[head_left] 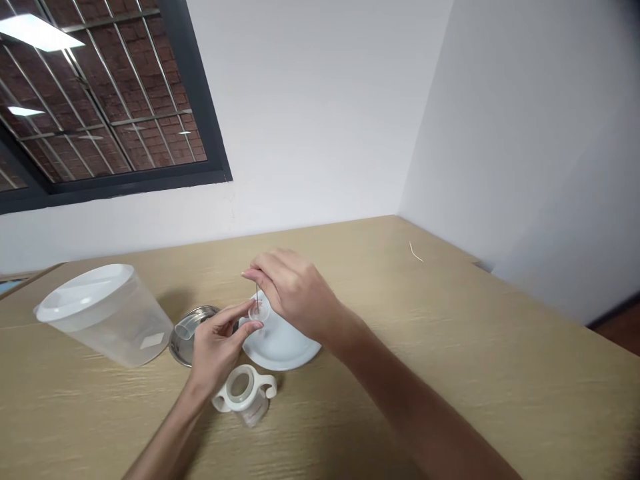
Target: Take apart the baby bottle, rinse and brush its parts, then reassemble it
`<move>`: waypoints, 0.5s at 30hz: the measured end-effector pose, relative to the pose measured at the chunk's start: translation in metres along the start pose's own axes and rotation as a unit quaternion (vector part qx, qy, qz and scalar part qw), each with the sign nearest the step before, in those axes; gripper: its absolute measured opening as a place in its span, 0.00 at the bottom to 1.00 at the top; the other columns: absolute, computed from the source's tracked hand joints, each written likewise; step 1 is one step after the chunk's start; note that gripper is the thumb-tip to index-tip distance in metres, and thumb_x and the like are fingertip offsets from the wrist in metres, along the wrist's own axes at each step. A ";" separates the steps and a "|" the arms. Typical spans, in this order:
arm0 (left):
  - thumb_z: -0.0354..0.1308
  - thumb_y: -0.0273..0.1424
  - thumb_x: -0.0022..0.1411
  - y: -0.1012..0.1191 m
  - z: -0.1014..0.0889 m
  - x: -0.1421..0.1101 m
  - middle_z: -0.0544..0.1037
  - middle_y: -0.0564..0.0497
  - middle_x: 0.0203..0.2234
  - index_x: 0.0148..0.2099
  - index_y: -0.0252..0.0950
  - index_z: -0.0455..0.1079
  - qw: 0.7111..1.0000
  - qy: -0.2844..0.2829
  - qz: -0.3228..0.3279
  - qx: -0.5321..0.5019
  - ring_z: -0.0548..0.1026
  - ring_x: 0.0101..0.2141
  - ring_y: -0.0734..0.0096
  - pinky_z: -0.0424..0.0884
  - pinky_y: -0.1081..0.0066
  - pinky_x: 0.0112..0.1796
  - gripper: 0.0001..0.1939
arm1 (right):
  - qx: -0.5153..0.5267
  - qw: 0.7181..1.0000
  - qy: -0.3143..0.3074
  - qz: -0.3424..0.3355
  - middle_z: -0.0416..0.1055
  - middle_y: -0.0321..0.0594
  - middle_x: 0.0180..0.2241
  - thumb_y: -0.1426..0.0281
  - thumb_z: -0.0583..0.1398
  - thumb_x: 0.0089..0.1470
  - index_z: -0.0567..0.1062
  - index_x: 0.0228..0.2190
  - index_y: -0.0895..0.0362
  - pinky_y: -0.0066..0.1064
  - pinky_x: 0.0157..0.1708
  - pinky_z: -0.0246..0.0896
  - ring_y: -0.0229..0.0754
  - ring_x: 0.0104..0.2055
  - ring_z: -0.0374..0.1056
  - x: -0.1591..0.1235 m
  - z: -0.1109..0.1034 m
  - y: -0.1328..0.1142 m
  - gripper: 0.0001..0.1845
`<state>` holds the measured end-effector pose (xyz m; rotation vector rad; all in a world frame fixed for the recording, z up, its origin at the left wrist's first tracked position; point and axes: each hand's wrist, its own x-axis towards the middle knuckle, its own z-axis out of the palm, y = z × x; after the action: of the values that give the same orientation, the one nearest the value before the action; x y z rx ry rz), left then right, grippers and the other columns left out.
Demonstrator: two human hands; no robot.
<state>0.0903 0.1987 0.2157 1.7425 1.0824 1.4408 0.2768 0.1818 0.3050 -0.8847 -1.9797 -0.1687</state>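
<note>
My left hand pinches a small clear plastic cup between thumb and fingers, above the left part of a white plate. Over it, my right hand is closed on a thin dark stick that points straight down into the cup. What the stick is, and what lies in the cup, is too small to make out. Just below my left hand stands a two-handled baby bottle, its white collar open at the top.
Left of my hands, a steel dish holds a small clear cup. Beside it a large lidded translucent container leans over. A thin pale strip lies at the back right of the wooden table. Walls border the back and right.
</note>
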 end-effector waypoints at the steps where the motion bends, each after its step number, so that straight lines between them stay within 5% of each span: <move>1: 0.74 0.34 0.50 0.003 0.002 0.003 0.86 0.45 0.42 0.46 0.37 0.83 1.000 -0.003 0.001 0.003 0.83 0.44 0.55 0.80 0.61 0.50 0.19 | -0.001 1.000 0.001 0.009 0.71 0.41 0.33 0.67 0.51 0.71 0.73 0.35 0.59 0.31 0.40 0.60 0.39 0.37 0.64 0.000 -0.001 0.001 0.15; 10: 0.74 0.35 0.48 0.027 0.014 0.030 0.86 0.44 0.40 0.45 0.35 0.83 1.000 -0.016 0.005 0.006 0.84 0.43 0.53 0.81 0.61 0.46 0.20 | 0.017 0.999 0.018 0.040 0.71 0.39 0.35 0.69 0.53 0.70 0.73 0.35 0.58 0.29 0.42 0.60 0.38 0.39 0.65 0.003 -0.011 0.014 0.12; 15: 0.73 0.34 0.51 0.033 0.020 0.039 0.86 0.45 0.39 0.44 0.35 0.83 0.999 -0.010 0.045 -0.018 0.84 0.40 0.56 0.81 0.64 0.44 0.17 | -0.009 0.998 -0.022 0.053 0.71 0.39 0.35 0.70 0.54 0.69 0.73 0.35 0.58 0.30 0.43 0.60 0.38 0.39 0.65 0.000 -0.008 0.020 0.11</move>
<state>0.1196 0.2183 0.2584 1.7955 0.9724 1.4839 0.2947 0.1928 0.3051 -1.0106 -1.9698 -0.1070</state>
